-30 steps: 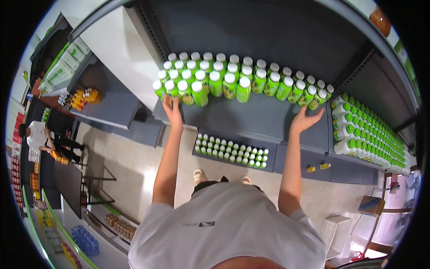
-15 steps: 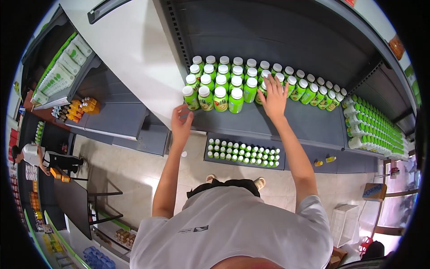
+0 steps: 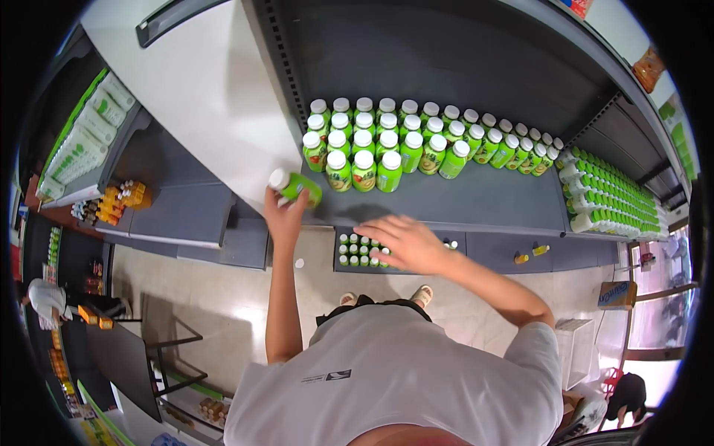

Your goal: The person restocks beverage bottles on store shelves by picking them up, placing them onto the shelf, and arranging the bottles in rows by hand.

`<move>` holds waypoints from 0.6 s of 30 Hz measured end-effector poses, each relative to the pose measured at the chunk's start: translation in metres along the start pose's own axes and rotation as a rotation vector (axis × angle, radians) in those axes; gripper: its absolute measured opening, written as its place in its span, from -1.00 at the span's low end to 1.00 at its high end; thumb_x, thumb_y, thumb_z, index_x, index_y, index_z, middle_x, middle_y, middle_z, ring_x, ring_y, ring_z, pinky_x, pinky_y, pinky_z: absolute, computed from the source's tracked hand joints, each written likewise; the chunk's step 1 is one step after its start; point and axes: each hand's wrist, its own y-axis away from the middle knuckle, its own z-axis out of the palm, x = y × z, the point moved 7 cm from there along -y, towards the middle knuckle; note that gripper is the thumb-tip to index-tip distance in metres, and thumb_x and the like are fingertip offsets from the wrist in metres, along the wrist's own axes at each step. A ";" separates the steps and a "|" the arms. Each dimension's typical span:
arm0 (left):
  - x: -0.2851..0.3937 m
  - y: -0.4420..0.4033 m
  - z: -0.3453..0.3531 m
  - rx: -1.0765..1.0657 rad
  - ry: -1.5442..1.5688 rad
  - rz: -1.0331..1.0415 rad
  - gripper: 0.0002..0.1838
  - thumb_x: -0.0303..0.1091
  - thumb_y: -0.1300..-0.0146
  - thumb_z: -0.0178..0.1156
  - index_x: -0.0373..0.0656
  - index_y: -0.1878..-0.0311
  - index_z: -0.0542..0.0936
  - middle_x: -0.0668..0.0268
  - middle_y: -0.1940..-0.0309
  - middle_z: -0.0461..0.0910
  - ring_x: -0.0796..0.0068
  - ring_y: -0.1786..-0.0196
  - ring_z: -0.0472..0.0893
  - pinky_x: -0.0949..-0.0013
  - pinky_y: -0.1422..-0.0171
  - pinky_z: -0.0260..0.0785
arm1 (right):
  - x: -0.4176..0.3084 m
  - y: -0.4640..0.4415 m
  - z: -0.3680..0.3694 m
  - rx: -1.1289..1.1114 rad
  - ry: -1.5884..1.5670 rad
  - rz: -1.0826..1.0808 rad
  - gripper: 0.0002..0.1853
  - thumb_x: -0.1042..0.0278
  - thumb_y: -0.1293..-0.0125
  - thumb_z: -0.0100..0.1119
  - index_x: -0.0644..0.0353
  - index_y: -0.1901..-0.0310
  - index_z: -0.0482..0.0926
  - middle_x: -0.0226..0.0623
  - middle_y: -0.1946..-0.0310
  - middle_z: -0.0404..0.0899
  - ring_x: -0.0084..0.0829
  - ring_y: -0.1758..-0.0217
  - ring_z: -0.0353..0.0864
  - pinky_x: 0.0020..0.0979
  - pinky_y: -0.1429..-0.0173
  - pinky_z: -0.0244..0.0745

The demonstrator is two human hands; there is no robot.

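Tilted to the left, a green bottle with a white cap (image 3: 300,188) is held in my left hand (image 3: 285,212) at the left front edge of the grey shelf (image 3: 446,195). My right hand (image 3: 409,244) is in front of the shelf edge, its fingers stretched out toward the left and holding nothing. Behind both hands, rows of upright green bottles (image 3: 364,172) run along the shelf from left to right. Below, my right hand partly covers a lower group of white-capped bottles (image 3: 354,250).
White bottles with green caps (image 3: 613,197) fill the shelf at the right. Two small yellow bottles (image 3: 541,250) are on the lower shelf. A person (image 3: 48,300) is at the far left beside a dark table (image 3: 123,357); another person (image 3: 627,395) is at the lower right.
My left hand has closed on the front left bottle and tilted it away from the row. My right hand has left the bottles and come down in front of the shelf.
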 end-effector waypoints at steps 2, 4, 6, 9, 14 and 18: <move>0.036 0.029 0.008 -0.081 0.055 -0.016 -0.46 -0.53 -0.15 0.42 -0.30 -0.20 0.47 0.17 0.01 0.62 0.43 0.04 0.67 0.36 0.00 0.60 | 0.000 0.015 -0.003 0.221 -0.288 0.184 -0.27 0.18 -0.28 0.36 0.17 -0.42 0.28 -0.11 -0.28 0.46 -0.07 -0.31 0.48 -0.16 -0.32 0.42; 0.059 0.058 0.042 -0.300 -0.039 -0.035 -0.45 -0.45 -0.11 0.47 -0.29 -0.17 0.52 0.24 0.04 0.65 0.43 0.03 0.68 0.39 0.03 0.59 | 0.001 0.019 0.000 0.391 -0.451 0.294 -0.21 0.16 -0.23 0.41 0.17 -0.43 0.25 -0.05 -0.27 0.45 0.03 -0.29 0.46 -0.14 -0.32 0.39; 0.073 0.082 0.083 -0.477 -0.195 0.075 -0.36 -0.24 0.01 0.56 -0.25 -0.14 0.56 0.26 0.07 0.67 0.42 0.06 0.68 0.34 0.03 0.57 | 0.014 0.031 0.011 0.445 -0.484 0.411 -0.16 0.14 -0.18 0.46 0.18 -0.42 0.25 -0.02 -0.26 0.46 0.06 -0.27 0.46 -0.12 -0.32 0.38; 0.096 0.091 0.125 -0.624 -0.270 0.197 -0.49 -0.26 -0.11 0.50 -0.25 -0.09 0.60 0.25 0.11 0.67 0.40 0.14 0.65 0.36 0.04 0.51 | 0.047 0.060 0.021 0.404 -0.443 0.588 -0.17 0.13 -0.08 0.55 0.21 -0.34 0.35 -0.03 -0.20 0.53 0.03 -0.25 0.50 -0.11 -0.30 0.37; 0.037 -0.021 0.061 -0.083 -0.173 0.166 -0.74 -0.44 -0.37 0.26 -0.27 -0.08 0.61 0.23 0.04 0.68 0.52 0.16 0.61 0.44 0.06 0.47 | 0.120 0.086 0.023 0.562 -0.294 0.688 -0.24 0.18 -0.09 0.56 0.23 -0.27 0.39 0.05 -0.02 0.55 0.03 -0.11 0.48 -0.09 -0.19 0.43; -0.021 -0.075 0.043 -0.081 -0.278 0.148 -0.50 -0.52 -0.32 0.26 -0.21 -0.31 0.41 0.16 -0.19 0.55 0.38 -0.23 0.53 0.35 -0.20 0.41 | 0.164 0.065 0.040 0.628 -0.376 0.732 -0.25 0.23 -0.11 0.54 0.23 -0.28 0.37 0.10 0.00 0.56 0.09 -0.09 0.50 -0.08 -0.17 0.45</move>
